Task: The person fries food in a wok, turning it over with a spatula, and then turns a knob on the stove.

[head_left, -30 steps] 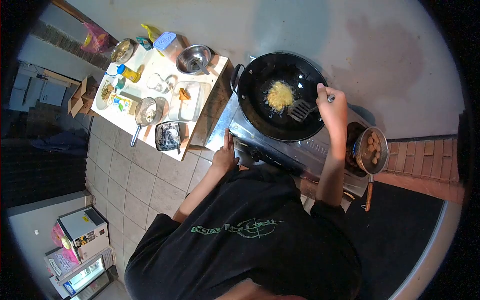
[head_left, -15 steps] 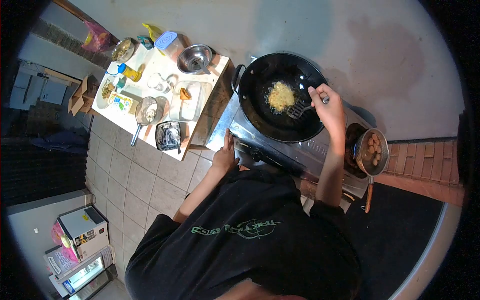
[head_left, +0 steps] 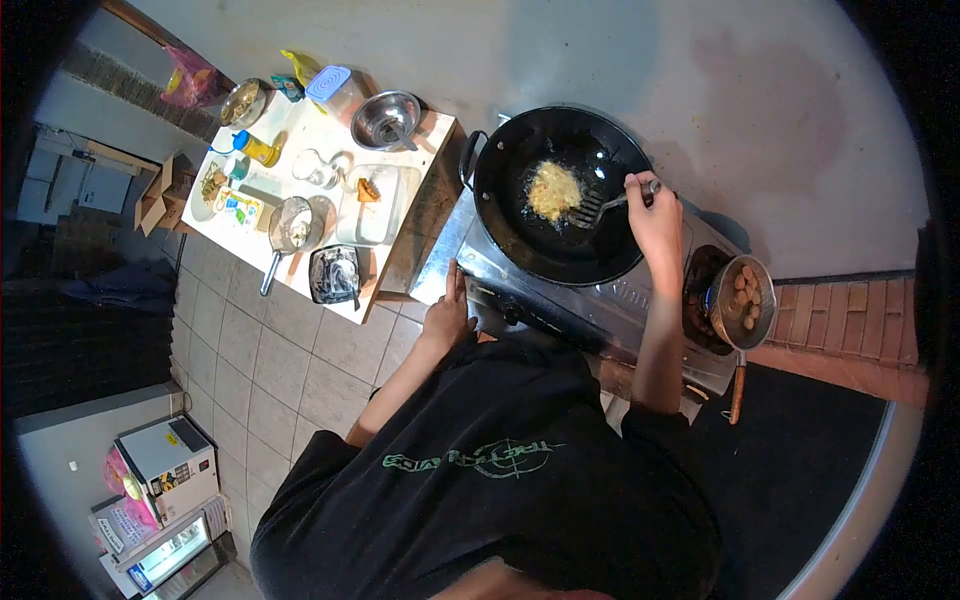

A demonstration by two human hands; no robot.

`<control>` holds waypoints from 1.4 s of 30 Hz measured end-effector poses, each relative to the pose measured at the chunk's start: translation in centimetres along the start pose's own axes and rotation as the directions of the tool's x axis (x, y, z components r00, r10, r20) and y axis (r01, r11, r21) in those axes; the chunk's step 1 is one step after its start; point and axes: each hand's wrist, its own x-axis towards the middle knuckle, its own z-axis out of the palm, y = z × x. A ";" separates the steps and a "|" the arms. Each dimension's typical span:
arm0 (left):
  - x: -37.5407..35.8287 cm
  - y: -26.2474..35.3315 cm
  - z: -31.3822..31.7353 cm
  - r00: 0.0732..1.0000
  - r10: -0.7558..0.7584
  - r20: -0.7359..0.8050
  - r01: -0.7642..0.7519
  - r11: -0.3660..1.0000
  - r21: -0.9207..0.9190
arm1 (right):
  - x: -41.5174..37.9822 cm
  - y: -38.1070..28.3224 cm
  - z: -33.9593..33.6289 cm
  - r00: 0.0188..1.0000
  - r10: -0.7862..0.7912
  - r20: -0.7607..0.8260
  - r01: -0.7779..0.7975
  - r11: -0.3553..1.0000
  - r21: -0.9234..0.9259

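Note:
My right hand (head_left: 655,225) is closed round the handle of a slotted spatula (head_left: 592,208). The spatula's head is down in the black wok (head_left: 560,255), touching or just under the right edge of a golden, frying patty (head_left: 554,192). Small bubbles of oil ring the patty. My left hand (head_left: 449,314) rests on the front left edge of the gas stove (head_left: 455,245), fingers stretched out, holding nothing.
Right of the wok, a small pan (head_left: 742,310) of brown round pieces sits over a lit burner, its wooden handle (head_left: 738,390) jutting forward. The left-hand table (head_left: 285,195) bears a plastic tray (head_left: 385,225), a steel bowl (head_left: 385,120), a sieve (head_left: 292,225) and a black dish (head_left: 335,275).
My right hand has turned the spatula and shifted it slightly left and up, so its head now meets the patty. The left hand stays on the stove edge.

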 end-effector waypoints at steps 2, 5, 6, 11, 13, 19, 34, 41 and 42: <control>0.0 0.1 0.3 0.998 -0.032 -0.053 0.037 0.995 0.089 | 0.2 -0.1 -0.2 0.999 -0.034 0.020 0.034 0.999 -0.009; -0.1 0.3 -0.3 0.999 -0.035 0.001 0.035 0.994 0.103 | 1.2 -0.1 -0.8 0.993 -0.114 0.014 0.115 0.989 -0.090; -0.3 0.4 -0.7 0.999 -0.035 -0.001 0.035 0.994 0.100 | 1.6 -0.2 -1.1 0.994 -0.108 0.024 0.110 0.987 -0.115; -0.5 0.5 -0.9 0.999 -0.028 0.026 0.025 0.994 0.105 | 2.3 -0.8 -1.9 0.982 -0.190 0.019 0.190 0.965 -0.181; -0.5 0.7 -1.1 0.999 -0.037 0.024 0.035 0.996 0.084 | 2.5 -0.9 -1.8 0.976 -0.217 0.010 0.215 0.957 -0.197; -0.9 0.8 -1.6 1.000 -0.028 0.014 0.026 0.994 0.104 | 1.9 -2.6 -2.4 0.989 -0.132 0.068 0.138 0.987 -0.087; -0.1 -1.9 0.1 0.994 0.098 -0.043 -0.099 0.995 -0.025 | -5.4 -1.2 -3.0 0.977 0.102 -0.187 -0.089 0.993 0.079; 0.6 -5.9 2.3 0.915 0.354 -0.193 -0.326 0.931 0.164 | -12.2 -2.4 -0.1 0.886 0.429 -0.175 -0.252 0.764 0.594; 0.2 -6.2 1.3 0.906 0.391 -0.160 -0.361 0.913 0.190 | -13.2 -3.5 0.4 0.851 0.474 -0.226 -0.263 0.757 0.599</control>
